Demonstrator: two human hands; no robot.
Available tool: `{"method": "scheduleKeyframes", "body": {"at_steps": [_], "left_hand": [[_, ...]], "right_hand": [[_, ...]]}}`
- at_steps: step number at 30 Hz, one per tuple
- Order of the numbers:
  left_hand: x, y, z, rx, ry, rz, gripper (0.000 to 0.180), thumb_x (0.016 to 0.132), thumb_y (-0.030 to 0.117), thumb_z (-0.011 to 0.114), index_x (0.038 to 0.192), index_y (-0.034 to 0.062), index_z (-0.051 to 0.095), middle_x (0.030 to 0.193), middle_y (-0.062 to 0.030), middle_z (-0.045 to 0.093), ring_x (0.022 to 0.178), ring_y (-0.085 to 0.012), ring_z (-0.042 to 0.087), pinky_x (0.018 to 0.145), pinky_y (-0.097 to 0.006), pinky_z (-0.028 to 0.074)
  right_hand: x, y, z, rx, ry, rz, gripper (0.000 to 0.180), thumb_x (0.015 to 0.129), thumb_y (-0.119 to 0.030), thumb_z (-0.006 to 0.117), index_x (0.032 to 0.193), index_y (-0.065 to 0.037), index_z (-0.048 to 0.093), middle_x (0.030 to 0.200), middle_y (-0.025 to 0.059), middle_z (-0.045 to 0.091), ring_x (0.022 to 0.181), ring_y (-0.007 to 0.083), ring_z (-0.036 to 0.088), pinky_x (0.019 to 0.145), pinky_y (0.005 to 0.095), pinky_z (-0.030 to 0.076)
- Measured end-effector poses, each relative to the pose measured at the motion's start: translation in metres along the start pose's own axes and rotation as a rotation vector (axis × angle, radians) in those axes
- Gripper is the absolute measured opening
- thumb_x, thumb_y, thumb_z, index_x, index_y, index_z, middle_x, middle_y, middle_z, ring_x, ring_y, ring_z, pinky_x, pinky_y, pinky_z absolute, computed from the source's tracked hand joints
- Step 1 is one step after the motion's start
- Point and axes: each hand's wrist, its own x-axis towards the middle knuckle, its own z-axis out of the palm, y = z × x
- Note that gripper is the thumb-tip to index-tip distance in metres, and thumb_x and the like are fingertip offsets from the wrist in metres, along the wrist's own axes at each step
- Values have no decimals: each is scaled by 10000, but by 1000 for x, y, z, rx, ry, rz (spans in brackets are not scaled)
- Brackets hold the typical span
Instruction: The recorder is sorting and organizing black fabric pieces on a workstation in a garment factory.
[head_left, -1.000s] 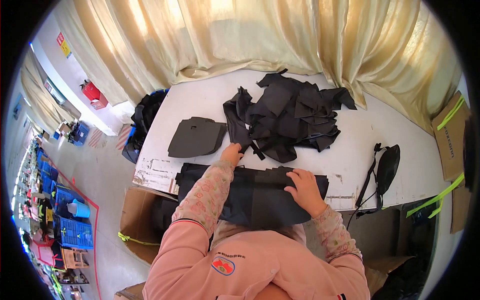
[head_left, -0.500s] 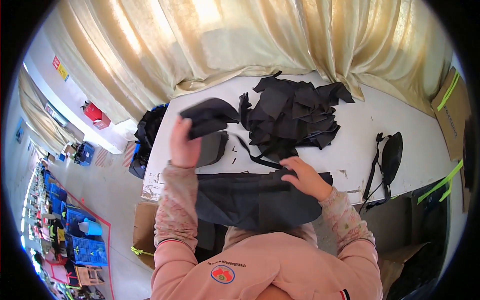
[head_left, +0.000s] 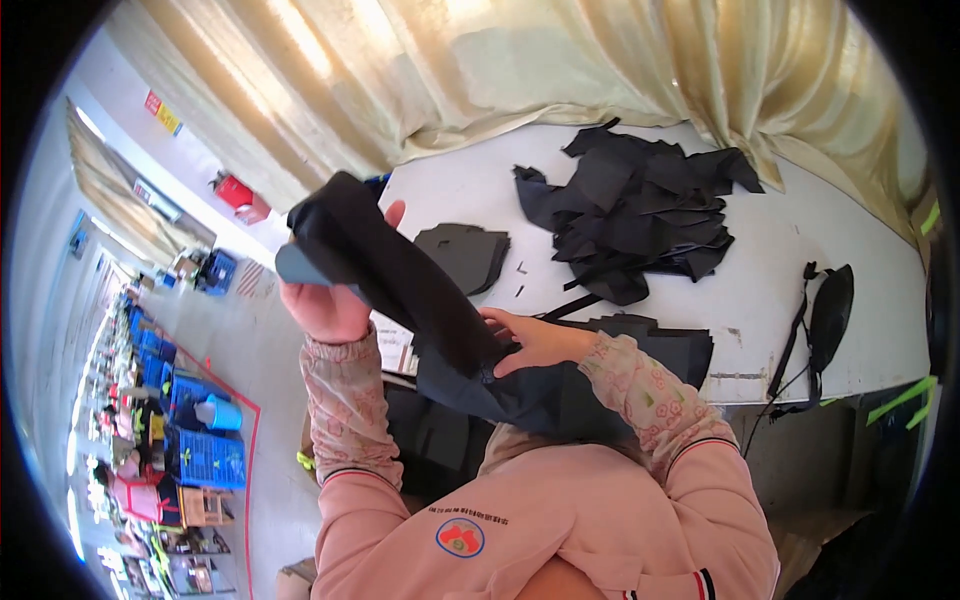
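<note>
A long black fabric piece (head_left: 415, 285) is stretched slantwise between my hands, raised at its left end. My left hand (head_left: 335, 312) is wrapped round the upper end, with some fingers hidden behind the cloth and a grey-blue underside showing beside it. My right hand (head_left: 540, 342) pinches the lower end near the table's front edge. Beneath that hand, more dark fabric (head_left: 590, 400) hangs over the edge toward my lap. Just beyond the raised piece lies a small stack of flat dark cut pieces (head_left: 462, 258).
A heaped pile of black fabric pieces (head_left: 655, 215) covers the back middle of the white table (head_left: 770, 235). On the right lies a black pouch with straps (head_left: 832, 318). Beige curtains (head_left: 560, 70) hang behind. Blue crates (head_left: 210, 458) stand on the floor at far left.
My left hand has brought the black piece nearer and unfolded it lengthwise. My right hand has moved left and taken hold of its lower end. The view has shifted left.
</note>
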Motion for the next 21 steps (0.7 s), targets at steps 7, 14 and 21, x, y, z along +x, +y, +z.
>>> {"method": "scheduleKeyframes", "body": {"at_steps": [7,14,21], "left_hand": [[-1,19,-7,178,127,163,449,966,254,423,1348,25,480,1404,-150,487,1338,-301,413,1164,-615,62],[-29,36,-47,1609,930,756,436,874,47,580,1289,10,452,1263,-154,527,1126,-240,540,963,-392,437],[-74,-111,-26,1930,-153,-175,508,726,170,787,1165,96,541,1302,-131,500,1269,-355,439,1078,-537,297]], "right_hand": [[10,22,35,-273,506,-150,506,805,-114,733,1229,-12,475,983,164,649,919,211,625,829,328,480],[-11,-27,-27,-296,680,-46,310,894,-177,671,1102,-41,487,785,70,594,724,116,557,653,265,444],[-5,-42,-42,-257,674,-147,263,956,-246,597,1079,-36,497,843,37,601,735,72,543,650,241,433]]}}
